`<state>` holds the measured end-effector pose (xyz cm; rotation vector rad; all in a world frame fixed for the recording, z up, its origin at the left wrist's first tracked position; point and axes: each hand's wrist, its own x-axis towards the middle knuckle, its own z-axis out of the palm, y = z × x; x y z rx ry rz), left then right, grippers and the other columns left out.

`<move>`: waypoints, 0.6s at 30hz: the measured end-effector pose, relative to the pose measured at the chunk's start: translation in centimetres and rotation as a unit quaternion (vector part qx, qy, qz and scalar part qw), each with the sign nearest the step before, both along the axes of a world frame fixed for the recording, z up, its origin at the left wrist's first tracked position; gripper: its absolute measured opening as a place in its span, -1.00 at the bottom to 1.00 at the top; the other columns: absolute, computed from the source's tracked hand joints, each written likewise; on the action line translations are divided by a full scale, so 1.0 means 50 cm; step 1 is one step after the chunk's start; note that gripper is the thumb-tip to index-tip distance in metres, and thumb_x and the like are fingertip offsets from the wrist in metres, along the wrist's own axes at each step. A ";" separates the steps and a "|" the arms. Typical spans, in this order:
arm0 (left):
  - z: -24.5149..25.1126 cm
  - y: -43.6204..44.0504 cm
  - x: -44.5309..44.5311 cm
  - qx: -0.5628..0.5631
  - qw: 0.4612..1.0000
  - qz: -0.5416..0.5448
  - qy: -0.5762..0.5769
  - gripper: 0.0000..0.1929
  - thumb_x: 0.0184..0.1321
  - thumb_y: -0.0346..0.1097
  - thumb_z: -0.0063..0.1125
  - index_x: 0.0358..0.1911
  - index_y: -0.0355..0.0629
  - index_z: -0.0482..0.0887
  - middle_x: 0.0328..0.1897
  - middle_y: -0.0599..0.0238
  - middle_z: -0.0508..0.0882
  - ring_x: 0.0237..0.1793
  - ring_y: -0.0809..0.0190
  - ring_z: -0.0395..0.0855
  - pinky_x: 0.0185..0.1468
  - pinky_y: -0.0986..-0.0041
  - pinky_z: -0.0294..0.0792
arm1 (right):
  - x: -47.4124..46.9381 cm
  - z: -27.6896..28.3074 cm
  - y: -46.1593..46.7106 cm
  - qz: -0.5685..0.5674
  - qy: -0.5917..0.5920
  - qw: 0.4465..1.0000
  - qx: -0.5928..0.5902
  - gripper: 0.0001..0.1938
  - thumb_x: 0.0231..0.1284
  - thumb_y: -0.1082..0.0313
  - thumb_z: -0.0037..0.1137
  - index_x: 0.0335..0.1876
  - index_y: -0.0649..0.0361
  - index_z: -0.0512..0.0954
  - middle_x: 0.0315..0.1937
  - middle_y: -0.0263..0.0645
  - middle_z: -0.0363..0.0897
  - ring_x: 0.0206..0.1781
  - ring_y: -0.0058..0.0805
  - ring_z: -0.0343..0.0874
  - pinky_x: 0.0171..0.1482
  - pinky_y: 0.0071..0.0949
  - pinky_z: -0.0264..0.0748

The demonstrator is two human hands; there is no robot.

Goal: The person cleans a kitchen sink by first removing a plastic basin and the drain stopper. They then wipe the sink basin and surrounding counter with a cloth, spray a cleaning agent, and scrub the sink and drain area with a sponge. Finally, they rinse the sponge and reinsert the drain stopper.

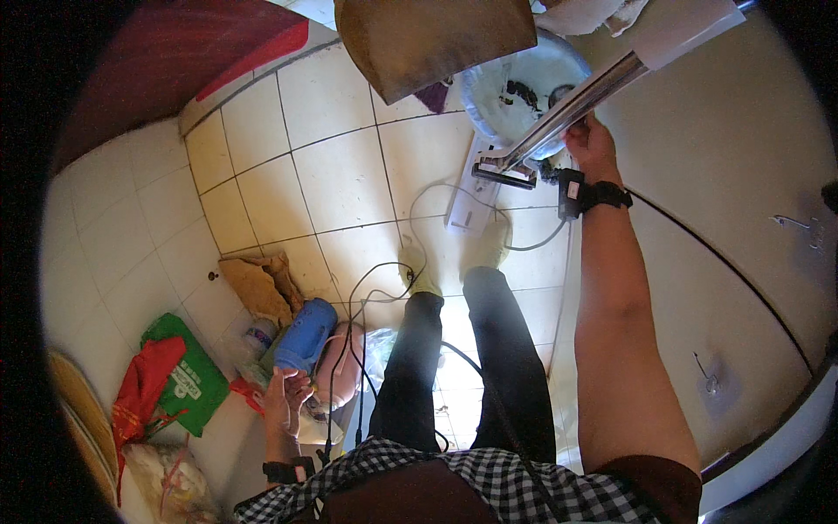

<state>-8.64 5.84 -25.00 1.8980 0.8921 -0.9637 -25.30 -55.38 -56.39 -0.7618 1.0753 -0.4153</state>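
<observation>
My right hand [591,147] reaches forward to the near right rim of a round basin [484,98] with a pale lining and dark scraps in it. Its fingers are partly hidden behind a shiny metal tube [576,108], so what they hold cannot be told. A black device [571,194] is strapped at that wrist, with a grey cable running from it. My left hand [288,393] is at the lower left, fingers loosely curled, just below a blue thermos-like container [306,335]; whether it touches the container is unclear. A pink rounded container [340,367] stands beside it.
A white board-like object [468,213] lies on the tiled floor before my feet. A brown panel [435,39] juts in at the top. Torn cardboard [258,288], a green bag [190,373] and a red bag [147,386] are at left. Black cables hang by my legs.
</observation>
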 end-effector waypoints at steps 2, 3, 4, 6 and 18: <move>0.000 -0.003 0.004 0.003 1.000 -0.008 -0.004 -0.58 0.35 0.15 0.04 -0.22 -0.13 0.59 -0.23 0.19 0.65 -0.19 0.16 0.63 -0.11 0.29 0.53 | 0.006 0.029 -0.017 -0.154 -0.255 0.942 0.153 -0.71 0.49 0.29 -0.18 0.15 0.26 0.42 -0.02 -0.13 0.59 0.06 -0.30 0.52 0.19 -0.21 0.43; -0.001 -0.004 0.004 0.008 1.000 -0.012 -0.009 -0.57 0.34 0.15 0.04 -0.22 -0.13 0.59 -0.22 0.19 0.65 -0.18 0.16 0.63 -0.11 0.29 0.53 | 0.000 0.042 -0.017 -0.179 -0.250 0.940 0.147 -0.71 0.49 0.28 -0.19 0.14 0.26 0.43 0.00 -0.14 0.59 0.07 -0.30 0.51 0.19 -0.21 0.43; -0.003 -0.004 0.004 0.011 1.000 -0.021 -0.019 -0.57 0.34 0.15 0.04 -0.22 -0.13 0.59 -0.22 0.19 0.65 -0.17 0.16 0.62 -0.10 0.29 0.52 | -0.003 0.050 -0.018 -0.179 -0.282 0.933 0.135 -0.71 0.49 0.28 -0.20 0.12 0.27 0.44 0.02 -0.15 0.59 0.08 -0.29 0.51 0.18 -0.21 0.43; -0.009 -0.004 0.002 0.000 1.000 -0.007 -0.015 -0.58 0.34 0.15 0.05 -0.22 -0.12 0.59 -0.22 0.19 0.65 -0.17 0.16 0.62 -0.10 0.29 0.52 | -0.011 0.051 -0.004 -0.160 -0.337 0.919 0.127 -0.69 0.51 0.23 -0.28 0.07 0.25 0.46 -0.04 -0.18 0.61 -0.01 -0.28 0.55 0.09 -0.18 0.47; -0.010 -0.027 0.010 0.007 1.000 -0.017 -0.004 -0.56 0.33 0.17 0.04 -0.18 -0.10 0.57 -0.20 0.23 0.63 -0.19 0.24 0.62 -0.12 0.34 0.51 | -0.041 0.081 0.009 -0.136 -0.439 0.872 0.168 -0.67 0.43 0.18 -0.12 0.15 0.16 0.45 0.05 -0.08 0.59 0.08 -0.15 0.53 0.06 -0.23 0.47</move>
